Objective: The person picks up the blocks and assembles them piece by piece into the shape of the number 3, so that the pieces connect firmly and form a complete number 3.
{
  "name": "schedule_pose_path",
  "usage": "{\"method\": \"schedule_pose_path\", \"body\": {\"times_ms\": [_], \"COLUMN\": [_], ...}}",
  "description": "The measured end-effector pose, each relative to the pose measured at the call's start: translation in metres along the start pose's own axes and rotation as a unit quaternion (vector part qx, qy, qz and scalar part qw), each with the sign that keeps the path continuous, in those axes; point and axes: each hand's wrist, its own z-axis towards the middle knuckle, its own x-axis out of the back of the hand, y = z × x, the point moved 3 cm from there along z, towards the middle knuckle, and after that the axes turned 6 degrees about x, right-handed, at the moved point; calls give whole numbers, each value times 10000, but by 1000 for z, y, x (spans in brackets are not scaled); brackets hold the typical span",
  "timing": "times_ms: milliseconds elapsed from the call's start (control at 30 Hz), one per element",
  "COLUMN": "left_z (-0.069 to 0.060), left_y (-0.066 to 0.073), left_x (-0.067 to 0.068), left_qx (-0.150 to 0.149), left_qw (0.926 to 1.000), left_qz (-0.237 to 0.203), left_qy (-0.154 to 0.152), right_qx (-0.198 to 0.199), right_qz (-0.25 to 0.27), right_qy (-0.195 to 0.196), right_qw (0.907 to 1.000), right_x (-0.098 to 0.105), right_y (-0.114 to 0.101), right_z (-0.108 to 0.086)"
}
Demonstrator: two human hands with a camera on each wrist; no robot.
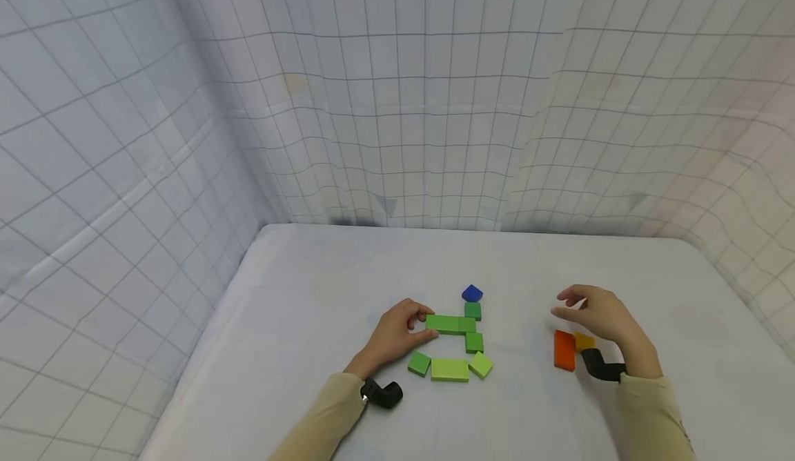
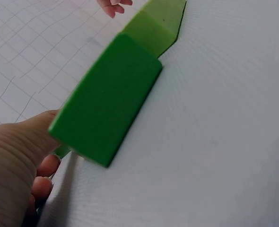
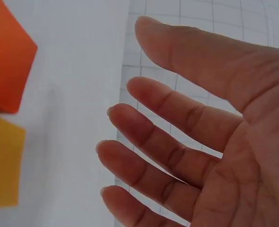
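My left hand (image 1: 394,331) pinches the left end of a long green block (image 1: 443,324) between thumb and fingers, the block lying flat. That block's right end meets a small green block (image 1: 467,325) in a column with another green block (image 1: 474,342) below and a darker green one (image 1: 473,310) above. A blue block (image 1: 472,293) tops the column. Close to the left wrist lies a green block (image 2: 106,99), large in the left wrist view. My right hand (image 1: 599,315) hovers with loosely bent fingers and nothing in them, above and beyond an orange-red block (image 1: 564,350) and a yellow block (image 1: 584,341).
Below the column, a lime rectangular block (image 1: 450,370) lies between the green block and a turned lime square block (image 1: 481,364). All rest on a white-covered table (image 1: 348,261). A grid-patterned white curtain (image 1: 397,102) hangs behind and along the sides.
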Motion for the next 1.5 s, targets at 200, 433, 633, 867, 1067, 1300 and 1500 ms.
{"method": "schedule_pose_path", "body": {"times_ms": [200, 433, 633, 867, 1067, 1300, 1500], "left_z": [0, 0, 0, 1, 1, 0, 0], "left_y": [-2, -2, 0, -1, -2, -1, -2], "left_x": [-1, -1, -1, -2, -1, -1, -1], "left_qx": [41, 49, 37, 58, 76, 71, 82], "left_qw": [10000, 10000, 10000, 9999, 9999, 10000, 10000], "left_qz": [43, -12, -48, -60, -15, -15, -13], "left_qy": [-17, -50, -56, -66, -70, -54, -44], "right_qx": [-121, -271, -189, -209, -412, -856, -804], "right_qz": [-88, 262, 203, 138, -71, -781, -920], "right_qy": [-553, -1167, -1186, -1084, -988, -1072, -1126], "right_qw": [9984, 9925, 9926, 9938, 9942, 9875, 9861], "right_x": [8, -2, -10, -15, -17, -11, -13], "right_y": [8, 6, 3, 2, 3, 1, -4], "right_z": [-13, -16, -15, -13, -12, -15, -17]}}
